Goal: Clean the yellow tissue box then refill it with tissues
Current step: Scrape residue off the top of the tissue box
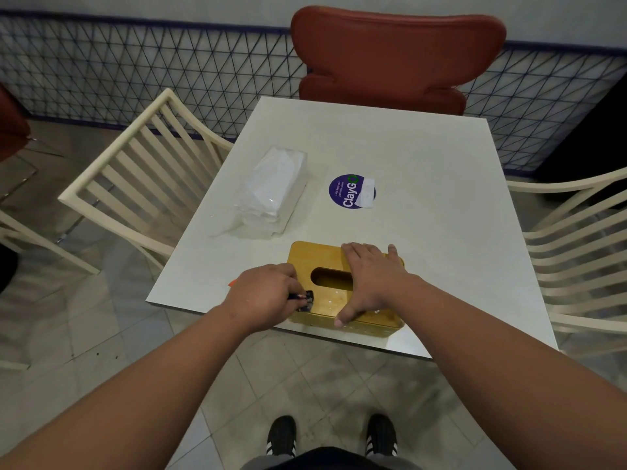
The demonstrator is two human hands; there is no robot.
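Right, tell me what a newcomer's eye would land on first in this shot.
The flat yellow wooden tissue box at the white table's near edge draws the eye: the right hand lies spread across its top, while the left hand grips a small dark object against its near-left corner. Behind it lie a clear plastic pack of white tissues and a round purple sticker, with a red chair at the far side.

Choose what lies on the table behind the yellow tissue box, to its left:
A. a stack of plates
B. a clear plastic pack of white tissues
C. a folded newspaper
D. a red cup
B: the pack of tissues lies on the white table beyond the yellow tissue box.
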